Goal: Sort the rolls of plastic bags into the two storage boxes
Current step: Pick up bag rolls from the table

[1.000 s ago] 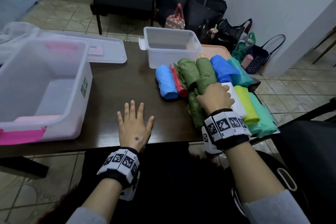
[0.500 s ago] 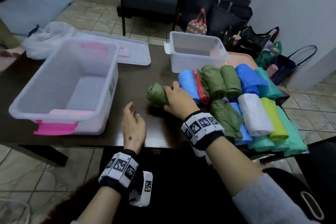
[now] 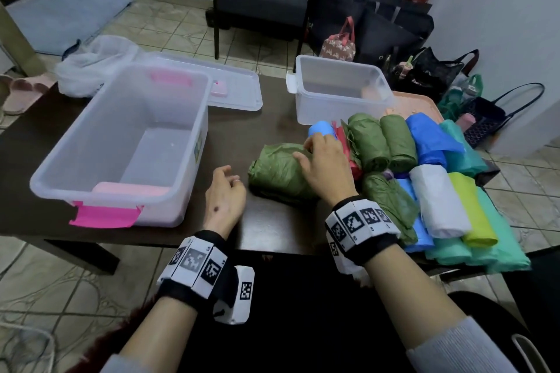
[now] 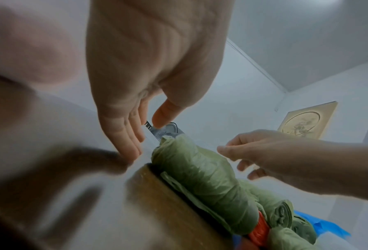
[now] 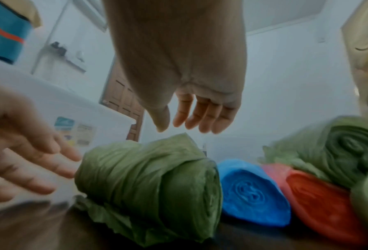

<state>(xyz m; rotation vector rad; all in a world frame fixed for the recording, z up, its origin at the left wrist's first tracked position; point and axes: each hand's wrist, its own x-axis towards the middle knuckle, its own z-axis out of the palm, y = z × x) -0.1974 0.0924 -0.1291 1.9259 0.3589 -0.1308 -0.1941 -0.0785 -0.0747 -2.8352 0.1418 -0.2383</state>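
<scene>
A dark green roll [image 3: 275,169] lies alone on the table between my hands, left of the pile. My right hand [image 3: 306,151] hovers over its right end. In the right wrist view the fingers [image 5: 200,118] are spread and loose, a little above the green roll [image 5: 149,182]. My left hand [image 3: 230,179] holds nothing, just left of the roll, its straight fingers [image 4: 127,143] near the end of the green roll [image 4: 200,177]. The large clear box [image 3: 200,118] with pink latches stands at left. The small clear box [image 3: 306,109] stands behind the pile.
The pile of rolls [image 3: 430,188] fills the table's right end: blue, red, green, teal, white, yellow. A clear lid [image 3: 236,91] and a white plastic bag [image 3: 91,63] lie behind the large box. A chair [image 3: 260,0] and bags [image 3: 378,27] stand beyond the table.
My right hand took a green roll from the pile, brought it left to the table's middle and loosened its fingers off it. My left hand rose from lying flat and turned toward the roll.
</scene>
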